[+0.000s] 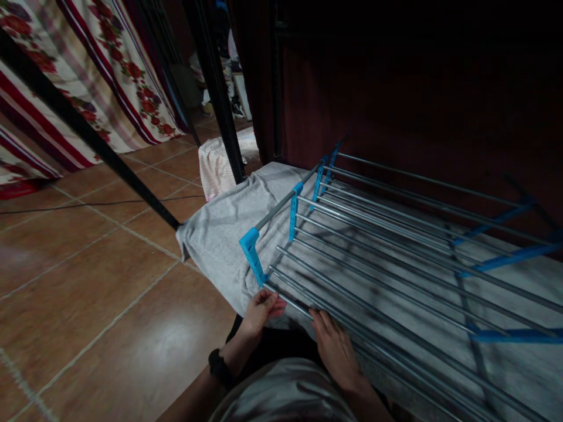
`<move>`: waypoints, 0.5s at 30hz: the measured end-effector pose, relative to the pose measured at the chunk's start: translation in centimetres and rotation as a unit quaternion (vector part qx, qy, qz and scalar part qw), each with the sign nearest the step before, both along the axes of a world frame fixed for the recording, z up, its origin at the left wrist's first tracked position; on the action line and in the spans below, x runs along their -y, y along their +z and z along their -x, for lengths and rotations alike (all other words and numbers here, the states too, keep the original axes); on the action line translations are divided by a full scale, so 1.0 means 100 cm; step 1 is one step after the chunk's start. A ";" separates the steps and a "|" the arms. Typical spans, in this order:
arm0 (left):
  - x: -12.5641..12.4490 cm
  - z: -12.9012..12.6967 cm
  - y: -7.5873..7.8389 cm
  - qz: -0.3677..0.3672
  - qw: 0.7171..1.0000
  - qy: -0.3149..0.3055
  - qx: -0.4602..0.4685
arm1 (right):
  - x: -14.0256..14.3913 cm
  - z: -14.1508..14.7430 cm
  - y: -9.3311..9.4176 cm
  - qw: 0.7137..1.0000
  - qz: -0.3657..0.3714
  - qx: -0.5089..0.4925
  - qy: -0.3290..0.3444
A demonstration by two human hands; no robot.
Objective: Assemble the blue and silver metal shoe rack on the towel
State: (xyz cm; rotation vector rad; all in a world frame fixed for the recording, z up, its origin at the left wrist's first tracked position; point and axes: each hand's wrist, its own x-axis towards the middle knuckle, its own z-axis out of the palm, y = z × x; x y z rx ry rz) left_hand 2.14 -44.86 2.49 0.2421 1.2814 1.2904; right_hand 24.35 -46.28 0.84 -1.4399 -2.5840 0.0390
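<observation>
A metal drying rack [396,246] with grey rods and blue plastic joints [251,249] stands in front of me. A grey cloth [220,234] lies under its rods and hangs over the left end. My left hand [260,310] pinches the near edge of the grey cloth beside the blue corner piece. My right hand [336,349] rests flat on the nearest rods, fingers closed together, with nothing visibly in it. A dark band sits on my left wrist [219,366].
Brown tiled floor [88,293] spreads to the left. A black slanted pole [88,138] and a black upright pole [217,88] cross the view. A floral striped curtain [88,64] hangs at the back left. A pale striped cloth [215,167] lies behind the rack.
</observation>
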 end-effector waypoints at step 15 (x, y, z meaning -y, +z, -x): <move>-0.013 0.031 -0.003 -0.120 0.963 0.023 -0.241 | 0.000 -0.001 -0.010 0.999 -0.025 0.024 0.003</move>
